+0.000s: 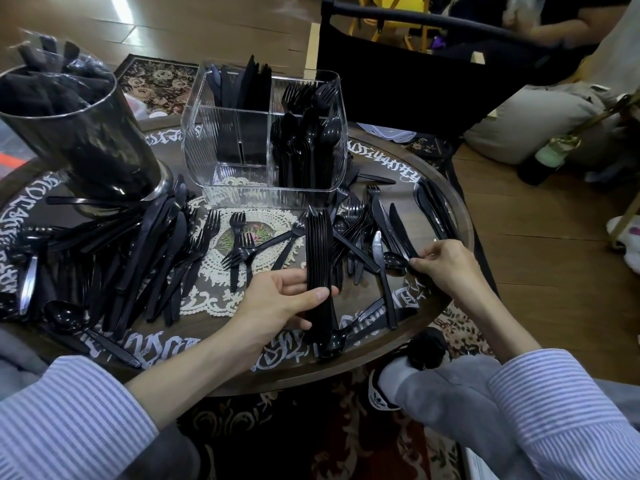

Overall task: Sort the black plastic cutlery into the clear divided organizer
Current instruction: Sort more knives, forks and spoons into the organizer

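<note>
On the left a tall dark cup (pixel 79 133) stuffed with black items stands above a heap of loose knives and forks (pixel 162 258) on the round counter (pixel 460 216). Behind the middle sits the clear organizer (pixel 263 133): knives upright at the back left, forks and spoons on the right, the front left bay bare. The left hand (pixel 277 299) has its grip wrapped round a stacked bundle of cutlery (pixel 320 271); the right hand (pixel 446 265) pinches one piece (pixel 394 259), seemingly a spoon, from the scatter. Gathering is under way, I'd say; next comes carrying the bundle to its matching bay. A lace doily (pixel 221 271), patterned rug and wooden floor surround it.
</note>
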